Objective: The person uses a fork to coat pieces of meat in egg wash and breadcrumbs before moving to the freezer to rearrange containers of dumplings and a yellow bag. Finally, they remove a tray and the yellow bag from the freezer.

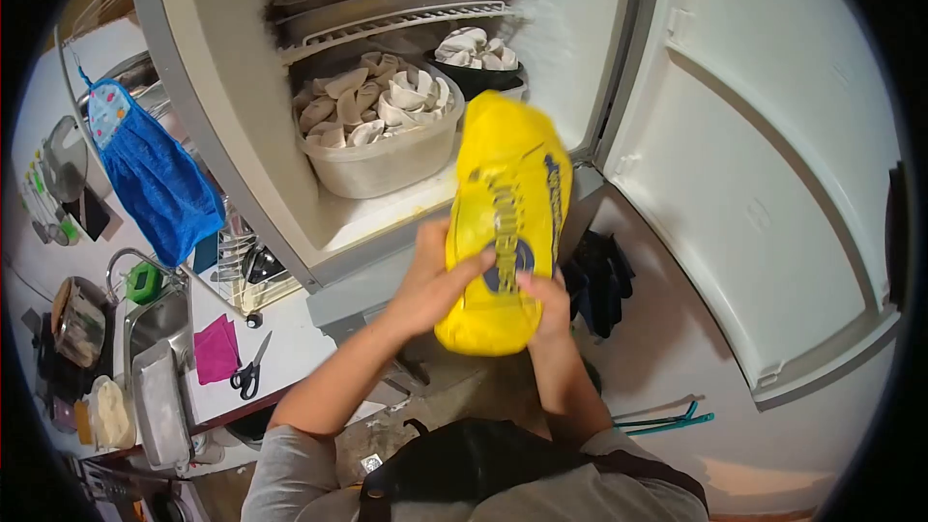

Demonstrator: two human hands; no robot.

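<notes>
Both my hands grip a yellow plastic bag (507, 198) with dark blue print, held tilted in front of the open freezer compartment (377, 222). My left hand (437, 275) wraps the bag's left side, its thumb across the front. On the lower right side, my right hand (549, 304) closes around it, thumb on the print. Behind the bag, a translucent tub (382, 169) full of pale folded dumplings (362, 101) stands on the freezer floor. A black container (474, 77) with more white pieces sits farther back, partly hidden by the bag.
The freezer door (754, 164) stands wide open on the right. A wire shelf (406, 24) crosses above the tub. To the left are a hanging blue towel (155, 174), a sink (159, 319), a magenta cloth (217, 349) and scissors (251, 370) on the counter.
</notes>
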